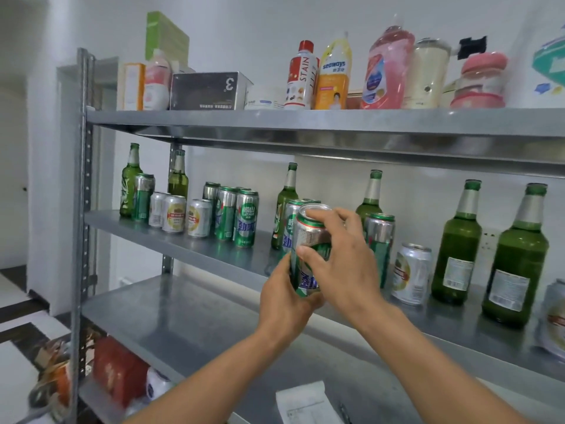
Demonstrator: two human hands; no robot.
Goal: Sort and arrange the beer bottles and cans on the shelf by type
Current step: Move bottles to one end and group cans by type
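Both hands on one tall green-and-silver beer can [312, 240]: cylindrical aluminium, glossy, top end up. Left hand [286, 298] cups the base, fingers curled round the lower wall. Right hand [347, 264] grips the upper half, thumb across the front, index fingertip on the rim. Can is off the shelf, slightly tilted, held in front of the middle shelf [189, 244] near its centre. Shelf is bare galvanised steel, dull grey, on a perforated upright.

On it, left to right:
- two slim green glass bottles [130, 185] with a tall can between them
- three short silver-and-gold cans [174, 214]
- a tight cluster of tall green cans [237, 217]
- more bottles and tall cans behind the hands
- a short can [411, 272]
- two fat green bottles [458, 246] with white back labels

Top shelf [275, 119] carries plastic detergent bottles and boxes. Paper slip [305, 403] lies flat on the lower shelf.
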